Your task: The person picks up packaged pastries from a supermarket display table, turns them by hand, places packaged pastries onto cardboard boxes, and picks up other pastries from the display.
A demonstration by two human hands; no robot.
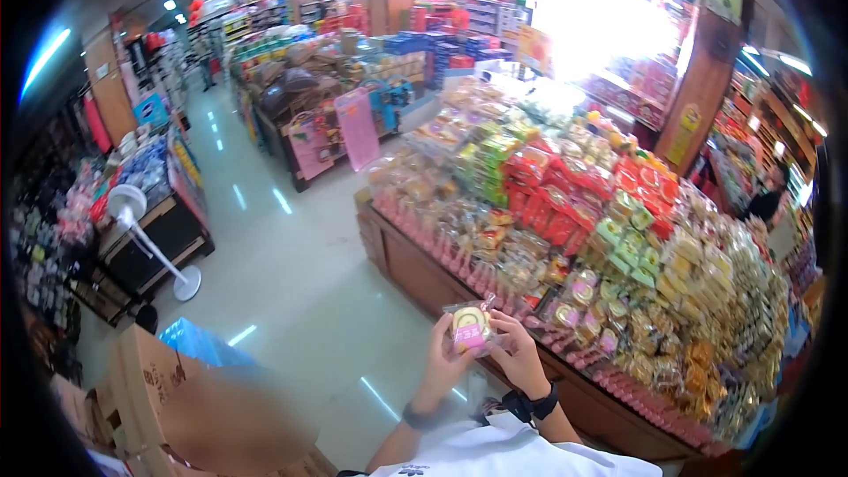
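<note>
Near the bottom centre, a small clear-wrapped snack packet [471, 329], yellow with a pink label, is held upright between both hands. My left hand [443, 362] grips its left side, and my right hand [518, 355] grips its right side, with the thumbs at its lower edge. Dark bands circle both wrists. Just beyond the hands stands a wooden display bin [408, 267] heaped with wrapped snacks, among them red packets [552, 199] and light green packets [629, 243].
Cardboard boxes [146, 380] and a blue package [201, 344] lie at the lower left, beside a blurred patch. A white standing fan [155, 247] is at the left. Another goods table [305, 155] stands ahead. A wooden pillar [698, 88] rises behind the bin; a person [767, 199] is at the far right.
</note>
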